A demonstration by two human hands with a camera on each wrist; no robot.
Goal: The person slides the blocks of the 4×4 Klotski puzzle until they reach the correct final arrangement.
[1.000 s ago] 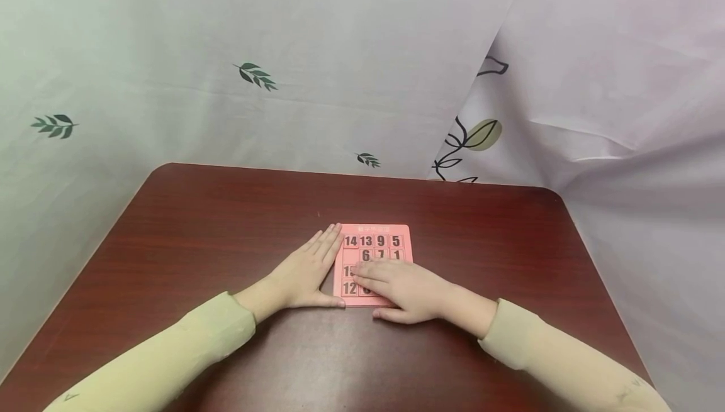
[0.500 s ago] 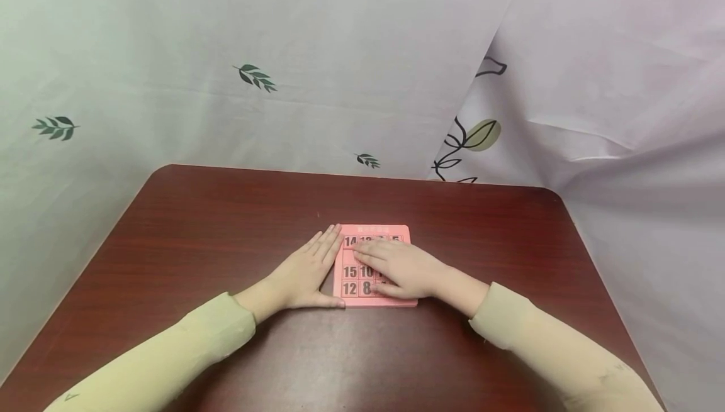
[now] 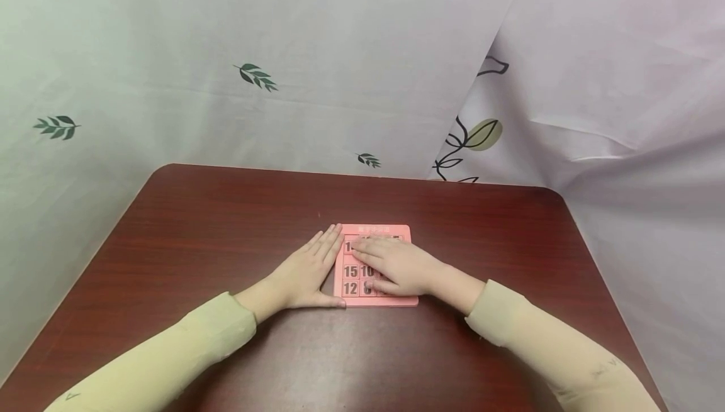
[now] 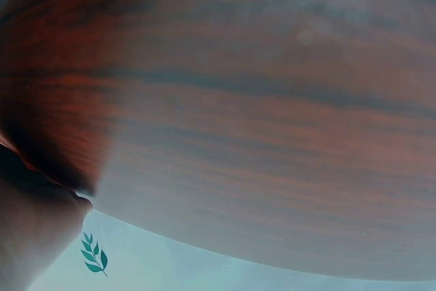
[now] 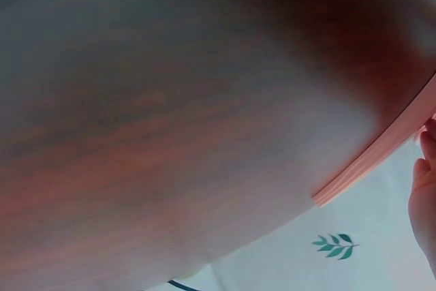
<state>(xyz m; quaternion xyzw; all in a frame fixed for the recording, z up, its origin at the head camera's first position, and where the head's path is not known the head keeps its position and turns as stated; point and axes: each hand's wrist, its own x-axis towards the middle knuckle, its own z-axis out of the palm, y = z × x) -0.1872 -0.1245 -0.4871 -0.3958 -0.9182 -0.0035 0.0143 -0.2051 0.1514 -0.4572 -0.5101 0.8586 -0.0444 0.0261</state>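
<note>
A pink sliding number puzzle lies flat near the middle of the table in the head view. Tiles 15 and 12 show at its left side, while my right hand covers much of the grid. My left hand rests along the puzzle's left edge, fingers straight and thumb at the near corner. Over the tiles lies my right hand, fingers extended toward the left, fingertips at the upper-left tile. In the right wrist view, the puzzle's edge appears beside part of the right hand.
The dark red wooden table has rounded far corners. Behind it hangs a pale curtain with leaf prints, and another fabric panel hangs on the right.
My right hand has moved away from me, from the lower rows up to the top rows. The upper-left tile now sits slightly lower. My left hand has stayed put.
</note>
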